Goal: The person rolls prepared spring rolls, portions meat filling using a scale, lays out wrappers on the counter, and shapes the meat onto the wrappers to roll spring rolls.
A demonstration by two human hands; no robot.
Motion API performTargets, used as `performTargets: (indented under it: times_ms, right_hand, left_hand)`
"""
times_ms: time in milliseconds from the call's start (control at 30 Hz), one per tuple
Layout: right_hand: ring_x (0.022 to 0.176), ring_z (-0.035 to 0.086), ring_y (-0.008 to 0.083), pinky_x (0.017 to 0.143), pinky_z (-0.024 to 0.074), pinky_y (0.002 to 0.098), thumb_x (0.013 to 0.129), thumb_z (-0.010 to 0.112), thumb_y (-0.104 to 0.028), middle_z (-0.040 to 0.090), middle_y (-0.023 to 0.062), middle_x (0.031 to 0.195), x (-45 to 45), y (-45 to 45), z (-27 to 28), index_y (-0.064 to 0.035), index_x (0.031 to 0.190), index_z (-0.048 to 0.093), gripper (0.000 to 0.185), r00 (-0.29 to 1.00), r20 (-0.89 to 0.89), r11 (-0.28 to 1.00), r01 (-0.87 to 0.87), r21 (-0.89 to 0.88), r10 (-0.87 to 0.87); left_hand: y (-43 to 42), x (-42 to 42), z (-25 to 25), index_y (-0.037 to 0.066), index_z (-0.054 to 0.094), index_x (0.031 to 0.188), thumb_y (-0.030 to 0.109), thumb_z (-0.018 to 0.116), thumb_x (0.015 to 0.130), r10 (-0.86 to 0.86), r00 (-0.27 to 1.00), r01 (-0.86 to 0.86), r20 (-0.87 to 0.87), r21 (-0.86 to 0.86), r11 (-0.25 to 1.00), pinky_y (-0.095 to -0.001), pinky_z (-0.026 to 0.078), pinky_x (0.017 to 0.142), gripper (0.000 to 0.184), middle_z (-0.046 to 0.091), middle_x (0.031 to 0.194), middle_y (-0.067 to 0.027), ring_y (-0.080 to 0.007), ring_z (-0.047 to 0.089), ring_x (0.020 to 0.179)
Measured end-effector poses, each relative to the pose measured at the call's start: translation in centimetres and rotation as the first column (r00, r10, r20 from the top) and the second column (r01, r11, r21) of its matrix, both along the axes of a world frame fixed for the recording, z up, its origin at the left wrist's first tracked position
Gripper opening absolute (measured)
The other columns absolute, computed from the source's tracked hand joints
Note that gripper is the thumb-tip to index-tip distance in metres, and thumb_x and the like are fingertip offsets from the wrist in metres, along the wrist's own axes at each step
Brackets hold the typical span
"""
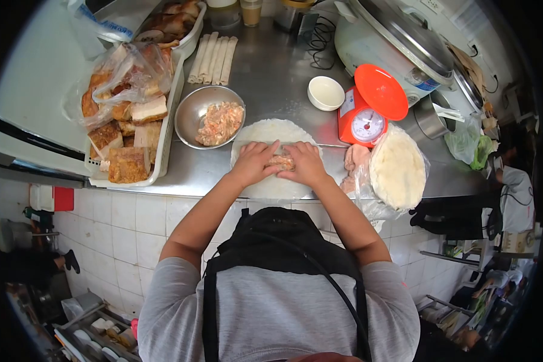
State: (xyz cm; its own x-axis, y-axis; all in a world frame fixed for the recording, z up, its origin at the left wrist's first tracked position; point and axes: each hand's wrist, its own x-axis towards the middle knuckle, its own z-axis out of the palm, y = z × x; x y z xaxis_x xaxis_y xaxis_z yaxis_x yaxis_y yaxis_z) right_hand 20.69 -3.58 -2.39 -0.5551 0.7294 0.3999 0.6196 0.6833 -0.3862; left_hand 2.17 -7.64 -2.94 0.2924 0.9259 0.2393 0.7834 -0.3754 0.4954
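Note:
A round white wrapper sheet [265, 188] lies flat at the front edge of the steel table. On it sits a small log of pinkish filling [282, 161], between my two hands. My left hand [254, 163] presses the filling from the left, fingers bent together around its end. From the right, my right hand [304, 163] closes on the other end. A steel bowl [181, 117] with more filling stands just beyond my left hand. To the right lies a stack of round wrappers [398, 169] on plastic, beside a crumpled pink cloth or glove [357, 160].
Several long white rolls [213, 58] lie behind the bowl. A tray [176, 96] of roasted meat stands at the left. A white cup [326, 93], a red scale [361, 120] and a large cooker [368, 45] stand at the right. Other people are partly visible at both sides.

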Motion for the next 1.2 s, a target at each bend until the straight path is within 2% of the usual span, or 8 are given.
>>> performTargets:
  times_ms: [100,267,367,500,700,800,967,1200]
  right_hand:
    - [0.088,0.049,0.0229,0.077,0.0358,0.0374,0.059,0.074,-0.033,0.053,0.0043,0.089,0.8,0.6,-1.8,-0.0131,0.094,0.063,0.041,0.996,0.076,0.994,-0.038,-0.105,0.046]
    - [0.091,0.048,0.023,0.08,0.0347,0.0368,0.059,0.074,-0.034,0.054,0.0046,0.092,1.2,0.3,-0.8,-0.0139,0.096,0.063,0.044,0.999,0.04,0.998,-0.004,-0.068,0.007]
    - [0.093,0.048,0.0235,0.081,0.0342,0.0368,0.059,0.074,-0.033,0.054,0.0045,0.092,0.4,0.2,0.5,-0.0143,0.096,0.064,0.043,0.997,0.053,0.998,-0.048,-0.049,0.05]
    - [0.096,0.046,0.0251,0.083,0.0332,0.0382,0.057,0.075,-0.036,0.053,0.006,0.096,-1.0,0.5,-1.6,-0.0144,0.099,0.063,0.049,0.989,0.096,0.981,-0.097,-0.168,0.114]
    - [0.094,0.048,0.025,0.081,0.0346,0.0386,0.063,0.073,-0.027,0.054,0.0047,0.093,0.4,-0.4,0.3,-0.014,0.09,0.064,0.031,0.992,-0.118,0.983,-0.071,-0.167,0.052]
    - [0.094,0.048,0.0257,0.081,0.0349,0.0387,0.064,0.072,-0.024,0.054,0.0045,0.093,0.5,0.0,-2.4,-0.0138,0.096,0.062,0.035,0.994,-0.097,0.973,-0.068,-0.222,0.047]
    - [0.093,0.048,0.0253,0.08,0.0348,0.0377,0.065,0.07,-0.022,0.054,0.0038,0.092,0.4,-0.3,-1.1,-0.0132,0.094,0.062,0.031,0.999,-0.04,0.99,0.02,-0.142,-0.026]
    - [0.095,0.047,0.0233,0.079,0.0344,0.0373,0.062,0.071,-0.026,0.054,0.003,0.094,1.2,-0.2,-1.3,-0.0117,0.092,0.063,0.034,1.0,0.026,0.993,0.02,-0.12,-0.018]
  left_hand:
    - [0.5,1.0,-0.2,0.017,0.058,0.113,0.022,0.065,0.072,-0.022,1.0,0.022,0.015,0.024,0.999,-0.0369,0.033,0.085,0.042,0.055,0.096,-0.0025,-0.0226,0.046,0.096]
    - [0.5,1.1,-1.1,0.016,0.061,0.107,0.02,0.065,0.071,-0.014,1.0,0.013,0.025,0.05,0.999,-0.0364,0.034,0.085,0.036,0.055,0.094,-0.003,-0.0224,0.047,0.094]
    - [0.5,1.1,-2.0,0.013,0.064,0.101,0.018,0.065,0.071,0.106,0.991,-0.114,0.081,0.106,0.988,-0.0361,0.034,0.084,0.03,0.055,0.093,-0.0038,-0.0226,0.048,0.093]
    - [0.5,-0.2,-1.6,0.012,0.062,0.103,0.02,0.067,0.07,0.009,0.998,-0.012,0.069,0.041,0.999,-0.0368,0.033,0.084,0.034,0.055,0.093,-0.0047,-0.023,0.048,0.093]
    - [0.1,0.3,0.2,0.015,0.063,0.102,0.023,0.068,0.069,0.031,0.999,-0.032,0.004,0.115,0.993,-0.0387,0.032,0.083,0.034,0.055,0.091,-0.0017,-0.0213,0.048,0.091]
    - [0.6,1.4,-0.5,0.016,0.064,0.1,0.023,0.069,0.067,0.017,1.0,-0.015,-0.012,0.144,0.99,-0.0384,0.031,0.082,0.034,0.056,0.089,0.0004,-0.0198,0.049,0.091]
    - [0.3,1.8,-1.3,0.016,0.066,0.092,0.024,0.07,0.064,0.105,0.994,-0.103,-0.01,0.145,0.984,-0.0374,0.031,0.081,0.029,0.056,0.088,0.001,-0.0186,0.049,0.09]
    - [0.4,1.8,-0.4,0.017,0.065,0.095,0.026,0.069,0.065,0.073,0.996,-0.065,-0.06,0.125,0.99,-0.0379,0.03,0.081,0.031,0.056,0.089,0.0015,-0.0183,0.049,0.089]
